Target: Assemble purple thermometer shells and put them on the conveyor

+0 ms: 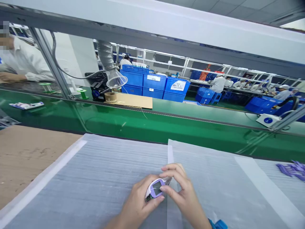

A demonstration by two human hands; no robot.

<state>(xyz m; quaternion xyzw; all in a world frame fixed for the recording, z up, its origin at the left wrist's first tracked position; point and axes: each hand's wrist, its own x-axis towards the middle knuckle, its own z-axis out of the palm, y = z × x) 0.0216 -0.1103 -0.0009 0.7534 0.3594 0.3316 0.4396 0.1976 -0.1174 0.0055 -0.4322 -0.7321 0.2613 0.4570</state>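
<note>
A small white-and-purple handheld device with a dark square screen (156, 188) is held above the white sheet. My left hand (140, 197) is closed round its left side, thumb along the lower edge and fingers behind. At its lower left end a bit of green, like circuit board, shows. My right hand (179, 187) is closed at the device's right side. Its thumb tip touches the frame beside the screen, and its fingers curve over the top. Between that thumb and the fingers, a shiny, clear-looking bit sticks out; I cannot make out what it is.
White foam sheets (107, 171) cover the bench over brown cardboard (30, 152). Purple parts (293, 170) lie at right. Beyond runs a green conveyor belt (124, 125), with a tape roll (111, 97), a fume hose (116, 79) and blue crates (154, 82). A co-worker (28, 60) sits at far left.
</note>
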